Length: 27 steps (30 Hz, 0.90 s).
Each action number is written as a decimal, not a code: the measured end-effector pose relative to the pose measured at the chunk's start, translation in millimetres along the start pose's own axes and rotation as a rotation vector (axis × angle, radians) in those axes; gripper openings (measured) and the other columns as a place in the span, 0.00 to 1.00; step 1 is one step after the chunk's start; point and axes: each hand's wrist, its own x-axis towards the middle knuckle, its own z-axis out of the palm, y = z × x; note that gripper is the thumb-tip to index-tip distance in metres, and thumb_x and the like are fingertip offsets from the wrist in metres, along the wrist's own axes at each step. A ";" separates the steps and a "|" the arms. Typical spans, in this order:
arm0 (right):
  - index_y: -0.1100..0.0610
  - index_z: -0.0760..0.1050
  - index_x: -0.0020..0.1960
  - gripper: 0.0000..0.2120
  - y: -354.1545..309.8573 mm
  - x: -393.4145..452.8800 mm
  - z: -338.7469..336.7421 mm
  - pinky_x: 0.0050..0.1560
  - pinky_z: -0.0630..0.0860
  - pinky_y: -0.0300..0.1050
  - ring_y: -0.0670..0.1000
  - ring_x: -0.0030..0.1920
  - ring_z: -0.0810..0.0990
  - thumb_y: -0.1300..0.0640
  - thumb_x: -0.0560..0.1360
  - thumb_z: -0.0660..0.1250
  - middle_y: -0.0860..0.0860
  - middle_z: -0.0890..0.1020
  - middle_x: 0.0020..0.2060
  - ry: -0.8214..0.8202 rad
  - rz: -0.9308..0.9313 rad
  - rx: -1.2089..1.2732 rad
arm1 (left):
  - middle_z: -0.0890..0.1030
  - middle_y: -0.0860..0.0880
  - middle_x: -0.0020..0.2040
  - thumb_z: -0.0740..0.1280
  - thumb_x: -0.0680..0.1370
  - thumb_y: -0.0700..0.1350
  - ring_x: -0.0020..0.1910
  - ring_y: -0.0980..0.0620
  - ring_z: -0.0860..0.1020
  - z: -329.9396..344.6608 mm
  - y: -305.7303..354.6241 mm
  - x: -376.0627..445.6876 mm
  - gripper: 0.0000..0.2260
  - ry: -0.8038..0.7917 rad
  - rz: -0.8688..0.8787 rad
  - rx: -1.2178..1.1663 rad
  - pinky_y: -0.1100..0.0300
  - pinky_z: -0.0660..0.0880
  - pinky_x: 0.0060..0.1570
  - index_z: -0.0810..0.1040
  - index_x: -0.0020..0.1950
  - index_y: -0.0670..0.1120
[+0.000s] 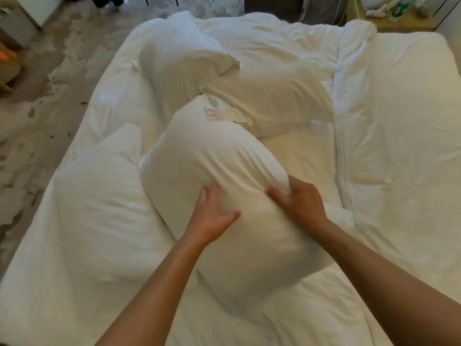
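A plump white pillow (212, 156) lies lengthwise in the middle of the bed, in front of me. My left hand (212, 216) presses on its near part with fingers spread and fairly straight. My right hand (298, 199) lies on the pillow's right side, with its fingers curled into the cloth and the fabric bunched under them. Both forearms reach in from the bottom of the view.
Three more white pillows lie around: one at the left (104, 196), one at the far left (182, 58), one behind the middle (272, 96). A white duvet (399, 146) covers the right side of the bed. Mottled floor (37, 108) runs along the left; a bedside table (389, 18) stands far right.
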 end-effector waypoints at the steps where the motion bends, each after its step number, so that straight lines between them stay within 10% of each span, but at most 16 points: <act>1: 0.51 0.77 0.46 0.21 -10.5 -18.9 -10.9 0.41 0.78 0.53 0.56 0.38 0.82 0.32 0.75 0.67 0.50 0.83 0.36 -0.004 -0.064 0.000 | 0.50 0.46 0.85 0.72 0.72 0.65 0.83 0.45 0.53 -12.7 10.5 -16.1 0.49 0.026 0.034 0.025 0.48 0.60 0.77 0.47 0.84 0.55; 7: 0.55 0.76 0.44 0.18 -77.3 -105.4 -101.0 0.40 0.78 0.55 0.60 0.36 0.82 0.40 0.76 0.72 0.55 0.83 0.35 -0.068 -0.415 -0.071 | 0.56 0.46 0.84 0.70 0.76 0.48 0.82 0.43 0.55 -64.5 88.1 -105.8 0.37 0.125 0.313 0.157 0.47 0.60 0.78 0.57 0.83 0.56; 11: 0.50 0.77 0.42 0.17 -54.1 -168.3 -186.8 0.39 0.77 0.52 0.52 0.34 0.81 0.37 0.75 0.71 0.50 0.82 0.32 -0.091 -0.507 -0.137 | 0.50 0.48 0.85 0.75 0.70 0.57 0.83 0.45 0.49 -59.7 124.0 -152.4 0.48 0.026 0.414 0.270 0.43 0.56 0.80 0.51 0.83 0.60; 19: 0.46 0.77 0.44 0.19 99.0 -327.9 -229.7 0.42 0.78 0.52 0.48 0.38 0.79 0.31 0.69 0.74 0.43 0.79 0.34 0.001 -0.095 -0.120 | 0.56 0.49 0.84 0.70 0.65 0.74 0.83 0.47 0.50 90.7 167.5 -206.0 0.50 -0.275 0.752 0.688 0.36 0.43 0.80 0.55 0.82 0.59; 27: 0.46 0.77 0.60 0.22 128.2 -394.7 -196.5 0.43 0.74 0.45 0.50 0.51 0.80 0.38 0.71 0.75 0.45 0.80 0.51 0.291 0.104 -0.110 | 0.74 0.48 0.61 0.68 0.69 0.71 0.60 0.45 0.72 131.5 159.9 -252.8 0.35 -0.164 0.832 0.838 0.44 0.68 0.67 0.72 0.69 0.51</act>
